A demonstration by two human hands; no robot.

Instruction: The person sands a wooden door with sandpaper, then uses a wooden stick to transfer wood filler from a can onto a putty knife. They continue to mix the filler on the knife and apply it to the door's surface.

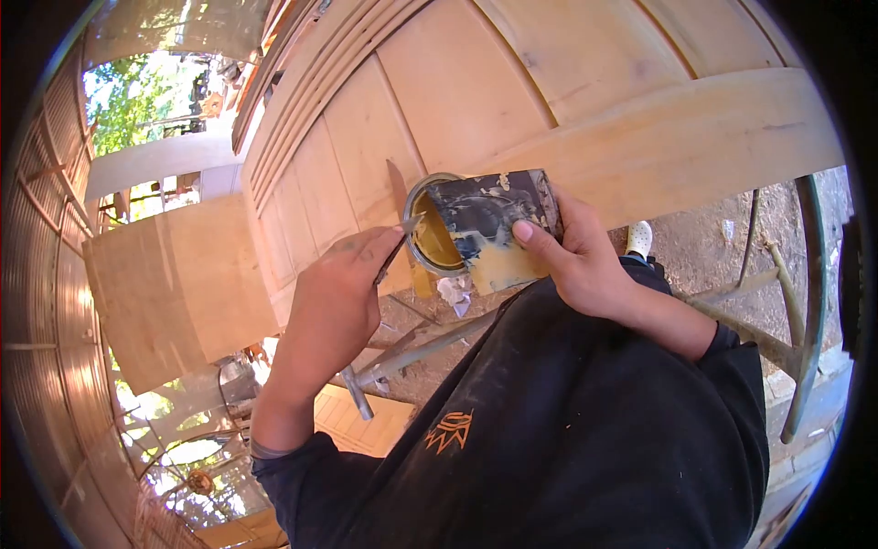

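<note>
My left hand (340, 288) is closed around a thin-bladed putty knife (391, 258), whose tip lies over the rim of an open round tin (411, 252). Yellowish paste (433, 240) shows inside the tin. In my right hand (578, 256) is a dark flat board (494, 209), thumb on top and the other fingers behind it. Pale yellow filler is smeared across the board, thickest along its lower edge. The board covers the right side of the tin. What the tin rests on is partly hidden.
A large panelled wooden door (457, 78) lies in front of me, with mouldings along its left side. Metal stand legs (807, 311) rise at the right. A plywood sheet (178, 288) stands at the left, near a corrugated wall (46, 302). Crumpled white paper (455, 295) shows below the tin.
</note>
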